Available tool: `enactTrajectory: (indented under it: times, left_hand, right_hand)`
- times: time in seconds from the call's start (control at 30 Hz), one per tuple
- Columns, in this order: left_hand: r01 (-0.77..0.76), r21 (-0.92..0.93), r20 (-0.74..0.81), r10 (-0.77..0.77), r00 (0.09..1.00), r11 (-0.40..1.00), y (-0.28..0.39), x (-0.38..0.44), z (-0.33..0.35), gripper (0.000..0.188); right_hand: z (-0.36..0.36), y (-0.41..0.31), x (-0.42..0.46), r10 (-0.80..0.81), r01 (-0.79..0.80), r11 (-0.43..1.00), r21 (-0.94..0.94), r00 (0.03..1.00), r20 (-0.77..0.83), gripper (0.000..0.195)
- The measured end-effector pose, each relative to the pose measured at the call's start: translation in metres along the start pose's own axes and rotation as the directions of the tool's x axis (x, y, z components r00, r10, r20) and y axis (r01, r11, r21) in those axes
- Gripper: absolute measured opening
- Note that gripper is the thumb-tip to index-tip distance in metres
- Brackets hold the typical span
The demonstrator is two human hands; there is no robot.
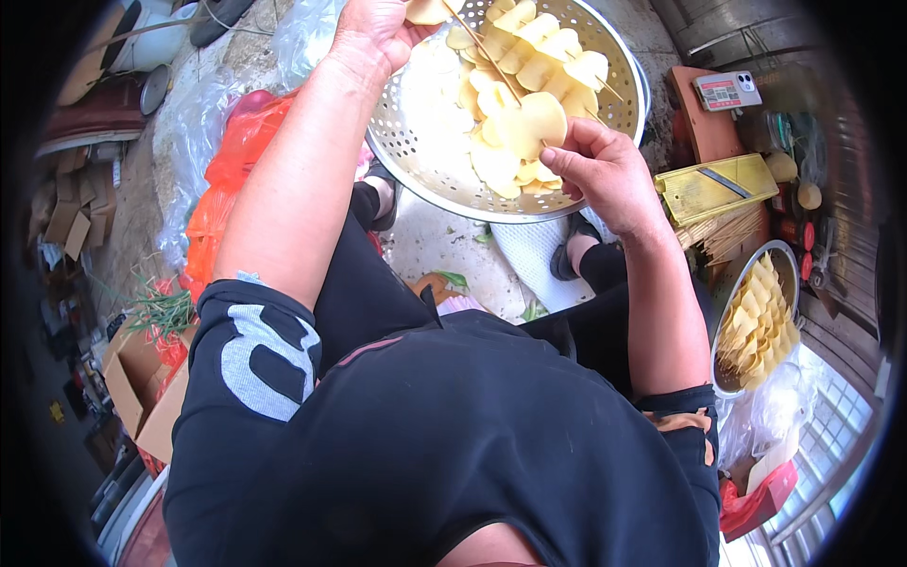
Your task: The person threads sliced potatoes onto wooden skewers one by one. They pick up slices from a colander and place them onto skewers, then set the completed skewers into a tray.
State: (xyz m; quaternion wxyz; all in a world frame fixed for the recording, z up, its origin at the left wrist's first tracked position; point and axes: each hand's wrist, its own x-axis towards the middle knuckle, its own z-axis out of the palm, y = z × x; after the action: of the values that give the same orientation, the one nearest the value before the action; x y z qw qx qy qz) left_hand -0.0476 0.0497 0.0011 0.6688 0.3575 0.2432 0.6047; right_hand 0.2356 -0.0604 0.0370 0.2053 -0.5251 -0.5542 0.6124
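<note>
A thin wooden skewer (485, 55) slants over a perforated metal colander (386, 131). My right hand (602, 166) pinches its lower end, beside pale yellow slices (535, 127), probably potato, threaded there. At the top edge of the view, my left hand (372, 35) grips another slice (431, 10) by the skewer's upper part. Whether that slice is on the skewer I cannot tell. Below both hands, the colander holds loose slices (492, 166) and several filled skewers (549, 46). Strong glare washes out its left side.
To the right lie a yellow mandoline slicer (719, 188), bare skewers (723, 230) and a phone (728, 91) on an orange board (691, 106). A second colander (723, 368) holds filled skewers (758, 326). Orange plastic bags (237, 163) and a cardboard box (131, 383) stand left.
</note>
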Motion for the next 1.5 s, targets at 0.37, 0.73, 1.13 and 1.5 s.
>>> enactTrajectory:
  times: [0.37,0.73,1.13,1.5]
  left_hand:
    - [-0.089,0.023,-0.063,0.091,0.994,0.996,0.007,-0.006,0.011,0.011]
    - [0.074,0.251,-0.317,0.01,0.948,0.965,0.004,-0.016,0.028,0.022]
    - [0.075,0.213,-0.494,0.041,0.869,0.974,-0.014,-0.016,0.032,0.022]
    - [0.072,0.037,-0.439,-0.049,0.897,0.997,-0.022,-0.012,0.005,0.015]
  right_hand:
    - [0.001,-0.002,0.0,0.026,-0.026,1.0,0.006,1.0,0.01,0.021]
    - [-0.001,-0.001,-0.002,0.068,-0.069,0.995,0.07,0.998,0.01,0.022]
    - [0.001,-0.001,0.001,0.042,-0.044,0.996,0.079,0.999,0.026,0.022]
    - [0.001,0.001,0.001,0.054,-0.056,0.997,0.05,0.998,0.028,0.019]
